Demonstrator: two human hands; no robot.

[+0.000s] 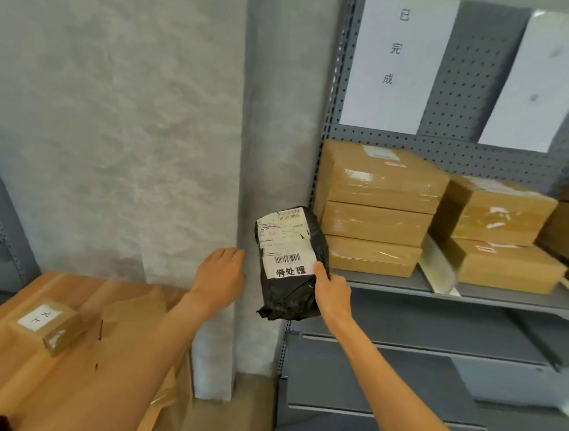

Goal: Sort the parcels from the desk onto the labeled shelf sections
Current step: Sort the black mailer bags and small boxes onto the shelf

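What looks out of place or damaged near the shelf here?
Nothing looks damaged. One mismatch: the black parcel, held by the right hand, carries a 待处理 label, but the nearest shelf sign reads 已完成. The brown boxes are stacked neatly. The left hand is free.

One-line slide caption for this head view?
Right hand holds a black bagged parcel up beside the grey shelf of stacked cardboard boxes; left hand open, empty.

The black parcel (289, 264) reads 待处理; the shelf's paper sign (392, 63) reads 已完成.
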